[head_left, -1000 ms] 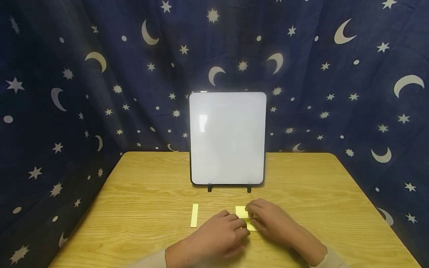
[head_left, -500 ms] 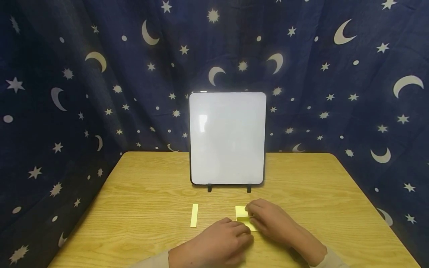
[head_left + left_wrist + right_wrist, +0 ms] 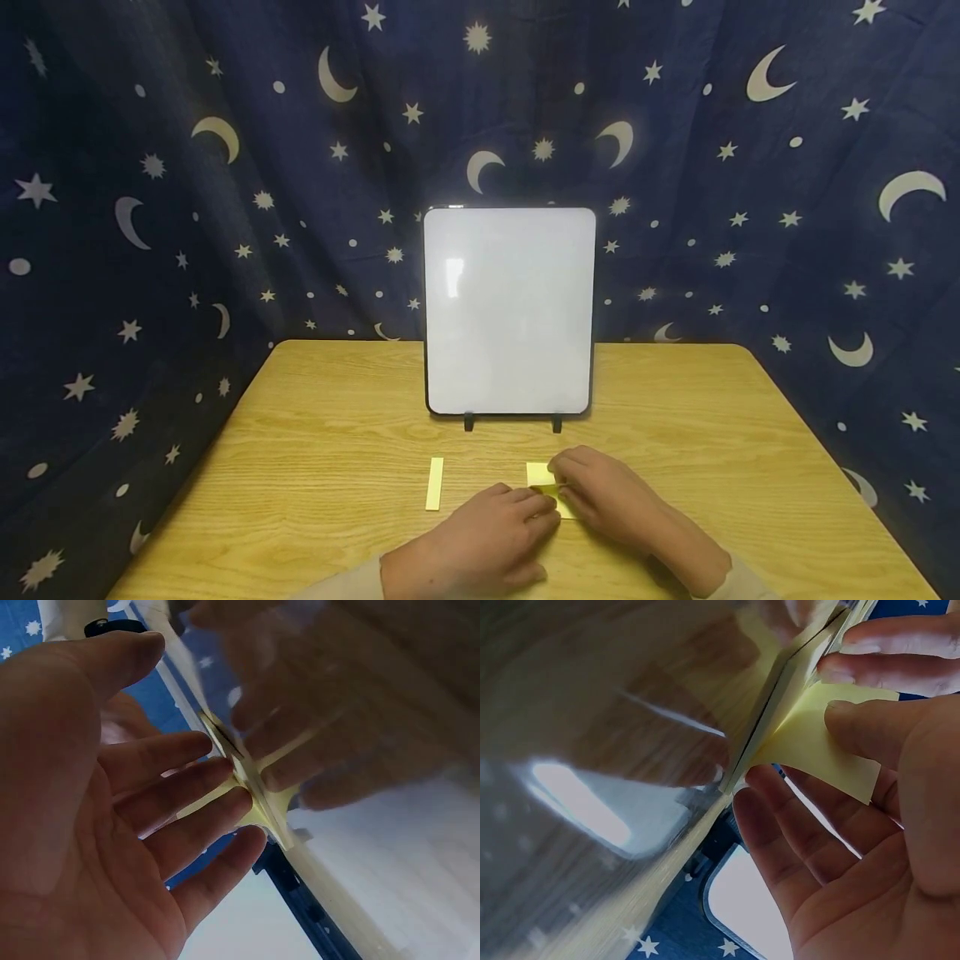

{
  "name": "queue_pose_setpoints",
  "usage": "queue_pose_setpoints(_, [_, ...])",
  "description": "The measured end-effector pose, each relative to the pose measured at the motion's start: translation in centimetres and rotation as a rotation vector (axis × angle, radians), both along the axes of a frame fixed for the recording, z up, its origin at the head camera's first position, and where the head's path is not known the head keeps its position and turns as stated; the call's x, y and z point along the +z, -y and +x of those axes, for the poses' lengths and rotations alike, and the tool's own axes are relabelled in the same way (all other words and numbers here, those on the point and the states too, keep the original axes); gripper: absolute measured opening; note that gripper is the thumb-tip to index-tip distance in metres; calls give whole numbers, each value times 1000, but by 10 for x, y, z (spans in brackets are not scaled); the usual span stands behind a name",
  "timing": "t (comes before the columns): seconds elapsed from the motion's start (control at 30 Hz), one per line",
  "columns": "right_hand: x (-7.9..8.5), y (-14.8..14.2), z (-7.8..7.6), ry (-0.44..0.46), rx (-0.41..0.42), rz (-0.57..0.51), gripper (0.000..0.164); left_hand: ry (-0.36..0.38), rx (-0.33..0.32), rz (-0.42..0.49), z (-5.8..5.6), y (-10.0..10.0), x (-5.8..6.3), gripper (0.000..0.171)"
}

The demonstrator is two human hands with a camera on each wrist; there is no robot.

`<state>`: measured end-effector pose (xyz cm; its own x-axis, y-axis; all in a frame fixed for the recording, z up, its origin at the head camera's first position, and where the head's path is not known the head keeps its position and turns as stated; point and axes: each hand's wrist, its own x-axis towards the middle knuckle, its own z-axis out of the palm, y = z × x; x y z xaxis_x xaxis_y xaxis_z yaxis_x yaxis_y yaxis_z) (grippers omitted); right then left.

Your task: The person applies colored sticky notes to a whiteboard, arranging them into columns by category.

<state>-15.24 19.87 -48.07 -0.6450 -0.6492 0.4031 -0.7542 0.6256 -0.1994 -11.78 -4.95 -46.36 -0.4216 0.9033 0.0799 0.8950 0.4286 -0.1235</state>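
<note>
A pad of yellow sticky notes [image 3: 540, 473] lies on the table in the head view, under both hands. My right hand [image 3: 615, 500] pinches its top sheet. In the right wrist view that sticky note [image 3: 810, 742] is lifted and bent away from the pad, with the thumb on its near face and fingers behind. My left hand [image 3: 495, 529] is at the pad's near left side, its fingertips right at the pad's edge. The left wrist view shows those fingers nearly straight and the thumb [image 3: 124, 664] held apart from them.
A narrow yellow paper strip [image 3: 434, 483] lies on the wooden table [image 3: 337, 442], left of the pad. Behind stands a blank whiteboard [image 3: 510, 308] on black feet. A dark blue curtain [image 3: 675, 167] with stars and moons hangs around the table.
My left hand drew down slightly from the pad, then its fingers came back up to the pad's edge, with the thumb spread lower. My right hand stays in place, pinching the sheet.
</note>
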Motion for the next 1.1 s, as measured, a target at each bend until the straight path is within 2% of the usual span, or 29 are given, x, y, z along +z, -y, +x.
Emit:
queue_pose_setpoints(0.17, [0,0,0,1,-1,0,24,-19,7,-13,-1,0,-1,60])
queue_pose_setpoints(0.5, [-1,-1,-1,-81,64,-4,27,-38,13,7,-5,1,-4,57])
queue_pose_setpoints(0.73, [0,1,-4,-66,41,3,19,-42,14,24,-7,1,-4,48])
queue_pose_setpoints(1.1, [5,5,-11,-3,-24,43,23,14,26,58,-9,-1,-5,43])
